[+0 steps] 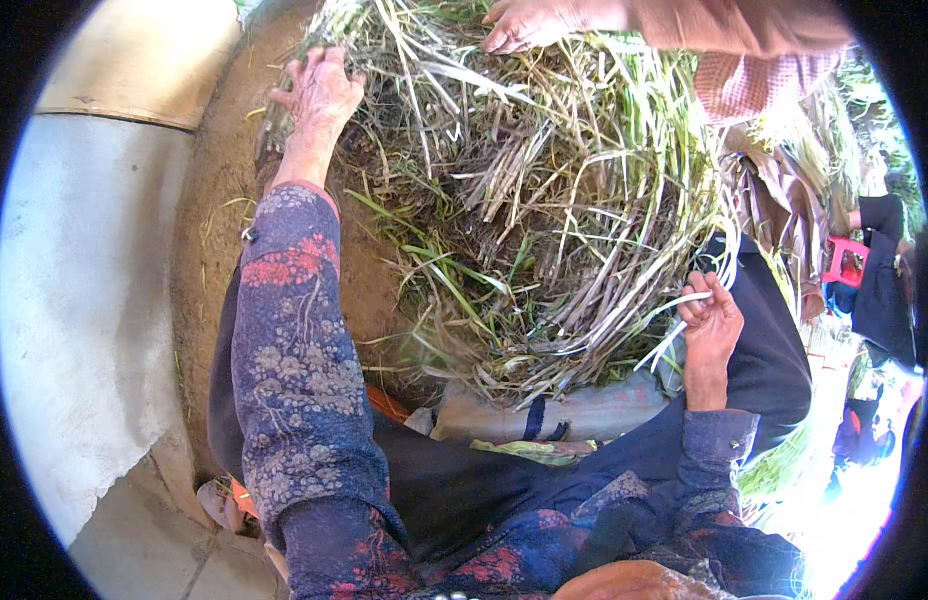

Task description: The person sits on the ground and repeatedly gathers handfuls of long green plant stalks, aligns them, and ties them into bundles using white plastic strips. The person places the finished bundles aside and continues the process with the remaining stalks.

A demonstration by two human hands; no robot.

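Note:
My left hand [319,91], fingers spread, reaches to the upper left edge of a heap of cut grass and stalks [509,172]. It rests on or just above the stalks; nothing gripped shows in it. At the right, over my dark-trousered knee, my right hand [710,307] has its fingers closed on several thin white strips [666,345]. The strips hang down beside the heap and also loop up above the fingers. Longer green and pale stalks [659,112] curve along the heap's right side.
Another person's arm and hand [524,22] rest across the top of the heap. A pale wall [88,262] runs along the left. A rolled sack [576,412] lies between my legs and the heap. Farther right are other people and a pink stool [846,261].

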